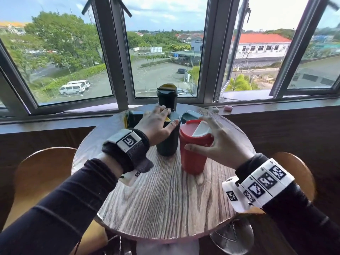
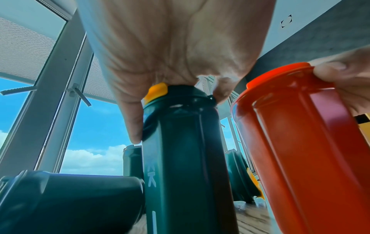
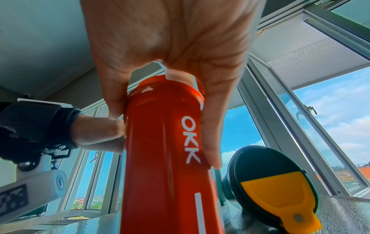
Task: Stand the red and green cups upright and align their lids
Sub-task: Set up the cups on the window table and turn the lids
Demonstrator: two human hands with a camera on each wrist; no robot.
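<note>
A red cup (image 1: 193, 157) with a red and white lid (image 1: 198, 129) stands upright on the round wooden table (image 1: 165, 203), right of centre. My right hand (image 1: 211, 138) grips it from above, fingers spread round the lid rim and thumb on the near side; the right wrist view shows the red cup (image 3: 160, 158) between thumb and fingers. Just left of it stands a dark green cup (image 1: 166, 146), upright. My left hand (image 1: 160, 122) covers its lid and grips it; the left wrist view shows the green cup (image 2: 184, 158), a yellow lid flap (image 2: 156, 91) and the thumb down its side.
A second dark green cup (image 1: 167, 97) stands upright at the table's far edge by the window. Two more lie on their sides: one at far left (image 1: 131, 118), one behind the red cup (image 1: 189, 115). Wooden chairs sit at left (image 1: 36, 172) and right (image 1: 298, 173).
</note>
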